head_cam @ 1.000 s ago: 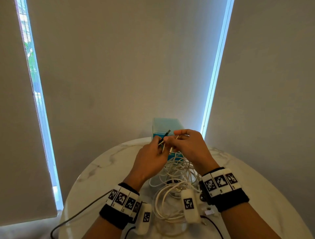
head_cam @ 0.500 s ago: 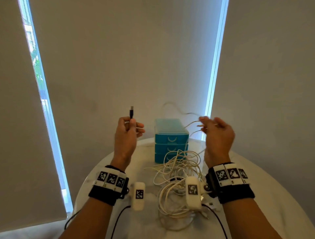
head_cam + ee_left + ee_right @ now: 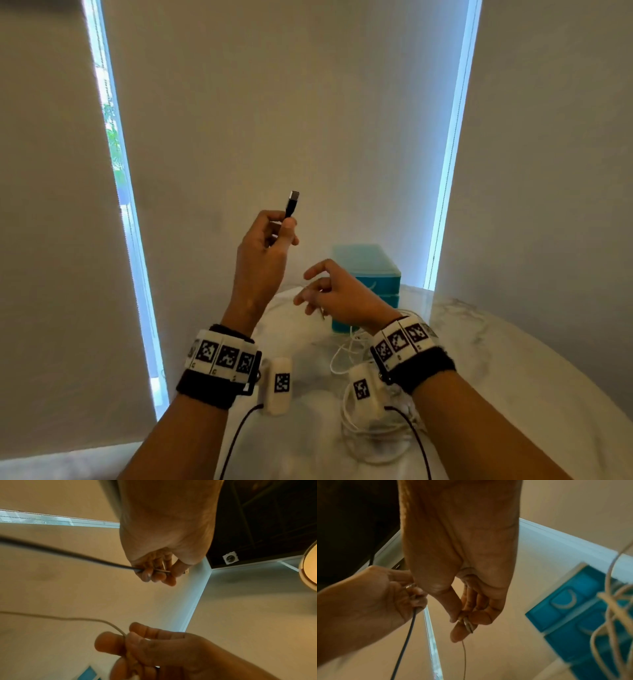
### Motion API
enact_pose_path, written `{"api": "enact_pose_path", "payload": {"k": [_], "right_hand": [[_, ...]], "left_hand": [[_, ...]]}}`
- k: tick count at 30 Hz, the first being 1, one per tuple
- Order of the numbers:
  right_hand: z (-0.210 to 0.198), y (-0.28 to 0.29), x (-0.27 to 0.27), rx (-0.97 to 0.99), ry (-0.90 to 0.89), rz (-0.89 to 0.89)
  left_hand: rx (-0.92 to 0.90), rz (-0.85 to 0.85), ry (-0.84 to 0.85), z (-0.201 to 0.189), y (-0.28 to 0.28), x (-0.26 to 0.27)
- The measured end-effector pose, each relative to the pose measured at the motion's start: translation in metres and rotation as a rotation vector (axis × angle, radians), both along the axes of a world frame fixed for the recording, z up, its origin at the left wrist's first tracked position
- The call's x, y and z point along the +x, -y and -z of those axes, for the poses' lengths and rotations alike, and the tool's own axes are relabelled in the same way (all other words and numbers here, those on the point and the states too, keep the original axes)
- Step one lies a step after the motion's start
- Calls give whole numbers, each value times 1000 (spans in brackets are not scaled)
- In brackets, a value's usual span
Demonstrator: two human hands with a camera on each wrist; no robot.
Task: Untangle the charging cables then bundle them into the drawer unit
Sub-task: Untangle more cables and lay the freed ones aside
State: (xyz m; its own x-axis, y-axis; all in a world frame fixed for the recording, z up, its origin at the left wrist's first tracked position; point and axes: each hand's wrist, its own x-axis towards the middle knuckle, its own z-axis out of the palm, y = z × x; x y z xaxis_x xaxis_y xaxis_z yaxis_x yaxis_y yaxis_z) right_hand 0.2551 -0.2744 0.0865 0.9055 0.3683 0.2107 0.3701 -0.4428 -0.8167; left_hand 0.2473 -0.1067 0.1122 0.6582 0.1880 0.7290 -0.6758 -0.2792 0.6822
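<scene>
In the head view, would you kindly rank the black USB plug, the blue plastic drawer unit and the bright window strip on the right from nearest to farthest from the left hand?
1. Black USB plug: pinched in the left hand, sticking up above the fingers.
2. Blue plastic drawer unit: on the table, to that hand's right.
3. Bright window strip: far right, behind the drawers.

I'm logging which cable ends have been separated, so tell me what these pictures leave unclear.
- Head view: the right hand covers part of the blue drawer unit; its lowest drawer cannot be judged.
- Head view: the wrist camera and right forearm cover much of the white cable pile.
- Right wrist view: the plug pinched there is blurred; its type is unclear.
- Left wrist view: the left hand hides the black cable's plug.
</scene>
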Motion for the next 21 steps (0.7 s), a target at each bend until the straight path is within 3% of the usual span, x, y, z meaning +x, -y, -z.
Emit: {"api": "enact_pose_path", "payload": {"k": [2, 7, 11, 15, 21], "right_hand": [[6, 4, -1, -93, 25, 72], [14, 22, -5, -108, 94, 196], [16, 45, -11, 181, 198, 307], [25, 65, -9, 483, 166, 417], [51, 81, -7, 577, 173, 480]], "left_hand": [[36, 45, -69, 13, 4, 7], [143, 212, -273, 43, 27, 20], [175, 313, -422, 60, 41, 31], [215, 350, -552, 66, 60, 26], [241, 369, -531, 78, 81, 29]]}}
